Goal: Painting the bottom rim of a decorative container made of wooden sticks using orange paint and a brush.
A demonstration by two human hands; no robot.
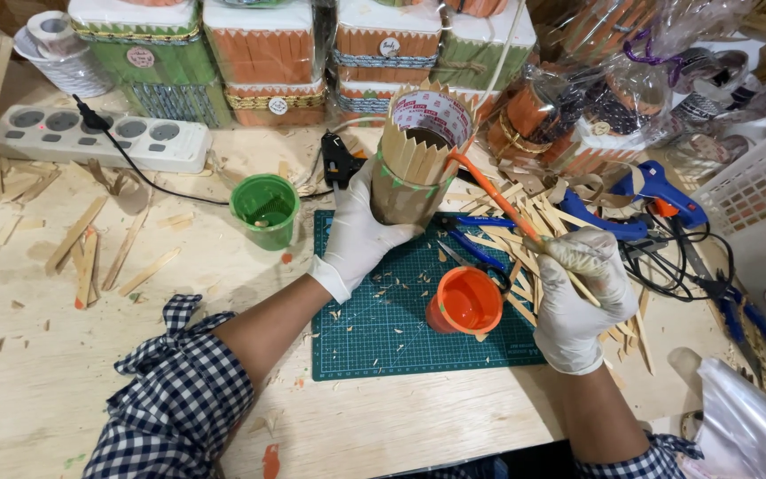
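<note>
- Left hand grasps the stick-clad cylinder above the cutting mat's far edge; right hand grips one paintbrush, its tip touching the cylinder.
- Risk: the brush could smear; a forearm could tip the orange cup.
- Count: two paint cups, orange and green; two glue guns, black and blue.

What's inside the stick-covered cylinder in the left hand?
A roll of tape shows at the open top of the stick-covered cylinder, which the left hand holds. The right hand touches an orange brush to its rim. Anything deeper inside is hidden by the wall.
</note>
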